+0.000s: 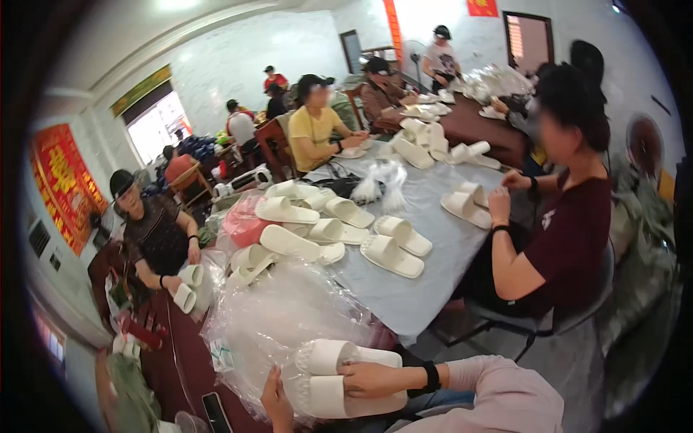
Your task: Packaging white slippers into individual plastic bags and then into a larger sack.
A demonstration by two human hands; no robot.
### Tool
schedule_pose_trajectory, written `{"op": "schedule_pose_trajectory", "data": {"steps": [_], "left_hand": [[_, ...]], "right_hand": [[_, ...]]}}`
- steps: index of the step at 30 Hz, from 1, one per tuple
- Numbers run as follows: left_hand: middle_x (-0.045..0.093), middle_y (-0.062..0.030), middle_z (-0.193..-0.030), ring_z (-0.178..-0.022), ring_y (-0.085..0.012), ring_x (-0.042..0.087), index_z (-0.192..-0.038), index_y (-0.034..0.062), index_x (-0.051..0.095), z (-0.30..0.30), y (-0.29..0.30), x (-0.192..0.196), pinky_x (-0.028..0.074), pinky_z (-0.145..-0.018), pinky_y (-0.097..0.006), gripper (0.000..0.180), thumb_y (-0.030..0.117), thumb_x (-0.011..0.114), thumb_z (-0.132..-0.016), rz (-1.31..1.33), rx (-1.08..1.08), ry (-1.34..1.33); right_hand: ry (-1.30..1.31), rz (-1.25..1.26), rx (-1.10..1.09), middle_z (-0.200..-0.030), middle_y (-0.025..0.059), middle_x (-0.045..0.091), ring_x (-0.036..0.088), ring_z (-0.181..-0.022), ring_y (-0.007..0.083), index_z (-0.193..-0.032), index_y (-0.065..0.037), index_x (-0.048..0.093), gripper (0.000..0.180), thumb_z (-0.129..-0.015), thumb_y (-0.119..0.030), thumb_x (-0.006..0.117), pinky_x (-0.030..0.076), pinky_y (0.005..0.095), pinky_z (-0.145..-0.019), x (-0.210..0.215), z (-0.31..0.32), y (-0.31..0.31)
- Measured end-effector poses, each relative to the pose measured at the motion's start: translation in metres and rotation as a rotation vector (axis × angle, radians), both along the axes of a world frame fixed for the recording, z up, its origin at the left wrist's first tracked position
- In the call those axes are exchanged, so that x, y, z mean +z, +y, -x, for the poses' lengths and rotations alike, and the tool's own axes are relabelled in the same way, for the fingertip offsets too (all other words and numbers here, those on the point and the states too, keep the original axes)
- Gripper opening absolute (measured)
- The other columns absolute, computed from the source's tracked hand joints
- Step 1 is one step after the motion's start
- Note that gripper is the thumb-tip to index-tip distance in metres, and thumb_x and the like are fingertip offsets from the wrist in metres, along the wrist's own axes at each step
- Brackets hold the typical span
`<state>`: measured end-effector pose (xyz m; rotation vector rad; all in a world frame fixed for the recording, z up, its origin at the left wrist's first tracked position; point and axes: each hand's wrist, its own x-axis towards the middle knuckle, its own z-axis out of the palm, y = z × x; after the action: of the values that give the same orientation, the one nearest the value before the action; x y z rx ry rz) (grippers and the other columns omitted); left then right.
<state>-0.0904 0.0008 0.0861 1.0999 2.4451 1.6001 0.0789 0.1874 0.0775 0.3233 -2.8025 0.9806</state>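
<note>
A pair of white slippers (361, 406) lies side by side in front of me, toe ends pointing left. My right hand (372, 379) grips this pair, its fingertips tucked under the straps. Thin clear plastic, seemingly a bag (294, 379), wraps around the toe ends. Just left of it my left hand (276, 403) is raised with its fingers stretched out, close to the plastic; whether it touches the film is hard to make out. A large heap of clear plastic bags (281, 317) spreads just beyond both hands.
More white slippers (393, 252) are piled on the grey-covered table (404, 310) ahead. A phone (216, 413) rests on the dark red surface at lower left. Co-workers sit around; one in maroon (570, 224) at right, one in black (159, 242) at left handling slippers.
</note>
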Motion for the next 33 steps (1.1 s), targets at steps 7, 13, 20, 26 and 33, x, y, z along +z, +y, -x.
{"op": "schedule_pose_trajectory", "data": {"steps": [7, 13, 20, 26, 33], "left_hand": [[0.06, -0.0194, -0.116, -0.106, -0.0301, 0.058, -0.122, 0.0011, 0.055, -0.026, 0.009, 0.014, 0.044, -0.088, -0.033, 0.037, -0.002, 0.045, -0.087, 0.103, -0.104, 0.128], [0.057, -0.0194, -0.121, -0.111, -0.0307, 0.055, -0.119, 0.0006, 0.058, -0.042, 0.018, 0.024, 0.043, -0.092, -0.034, 0.032, 0.0, 0.048, -0.089, 0.099, -0.117, 0.31], [0.052, -0.0169, -0.128, -0.124, -0.0379, 0.042, -0.113, 0.0053, 0.063, -0.078, 0.056, 0.03, 0.031, -0.104, -0.046, 0.03, 0.002, 0.054, -0.085, 0.205, -0.258, 0.339], [0.051, -0.0147, -0.13, -0.125, -0.0391, 0.04, -0.113, 0.0108, 0.065, -0.099, 0.058, 0.03, 0.031, -0.103, -0.048, 0.033, 0.003, 0.058, -0.082, 0.169, -0.409, 0.274], [0.043, -0.0187, -0.136, -0.13, -0.0384, 0.035, -0.115, 0.0101, 0.063, -0.11, 0.031, 0.045, 0.032, -0.103, -0.044, 0.035, 0.011, 0.067, -0.08, 0.098, -0.764, 0.271]], "right_hand": [[0.306, 0.05, -0.212, -0.115, 0.0189, 0.048, 0.047, -0.112, 0.0394, -0.098, 0.0, 0.056, 0.025, -0.081, -0.018, 0.059, 0.036, 0.0432, -0.101, -0.011, -0.001, -0.018], [0.455, 0.033, -0.414, -0.11, 0.0181, 0.05, 0.049, -0.109, 0.0358, -0.086, 0.0, 0.06, 0.02, -0.074, -0.016, 0.063, 0.036, 0.0431, -0.102, -0.006, -0.03, 0.002], [0.402, -0.075, -0.443, -0.095, 0.0152, 0.056, 0.056, -0.093, 0.0349, -0.083, -0.001, 0.059, 0.017, -0.073, -0.015, 0.063, 0.044, 0.0449, -0.087, -0.013, -0.034, -0.001], [0.422, -0.105, -0.447, -0.085, 0.0104, 0.058, 0.057, -0.075, 0.0313, -0.077, -0.006, 0.059, 0.011, -0.074, -0.016, 0.063, 0.046, 0.0417, -0.071, -0.022, -0.018, 0.011], [0.49, -0.006, -0.535, -0.096, 0.0205, 0.051, 0.048, -0.093, 0.0394, -0.085, -0.001, 0.059, 0.021, -0.072, -0.016, 0.065, 0.039, 0.0491, -0.075, -0.012, 0.025, 0.008]]}}
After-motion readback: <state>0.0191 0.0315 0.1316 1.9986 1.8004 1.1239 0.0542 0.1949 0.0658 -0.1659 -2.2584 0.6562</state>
